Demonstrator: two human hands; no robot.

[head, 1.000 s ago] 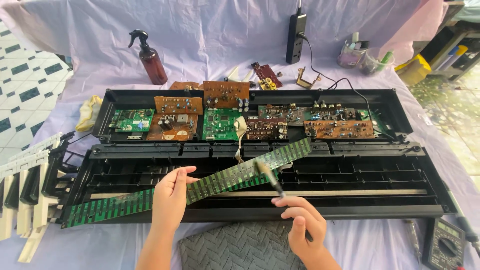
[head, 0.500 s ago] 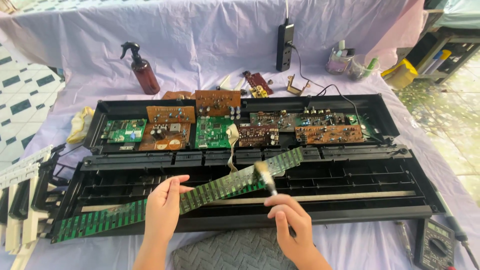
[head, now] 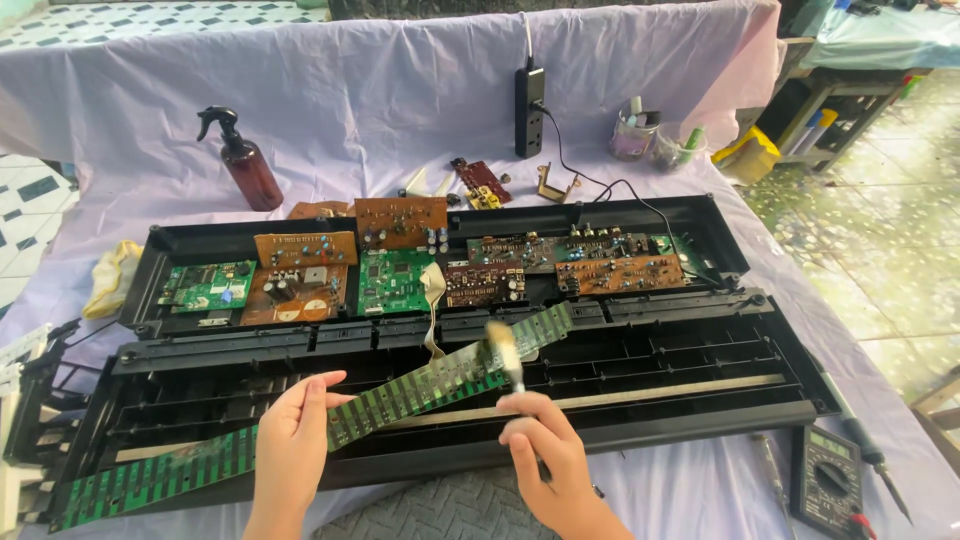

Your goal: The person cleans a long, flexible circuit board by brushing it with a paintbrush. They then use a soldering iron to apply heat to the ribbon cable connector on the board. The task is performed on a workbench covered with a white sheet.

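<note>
Since a moment ago my right hand (head: 545, 455) has swung its brush (head: 505, 352) left along the long green circuit strip (head: 400, 400), fingers closed round the handle; my left hand (head: 292, 440) pinches the strip above the open black keyboard frame (head: 700, 380).

Bright, even daylight, soft shadows only. The brush (head: 503, 350) and right hand (head: 545, 460) are smeared by motion blur; the boards (head: 390, 280) stay sharp. Wide-angle bending curves the cloth (head: 400, 90) edges.

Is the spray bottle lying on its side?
No, the brown spray bottle stands upright on the purple cloth behind the open black case.
</note>
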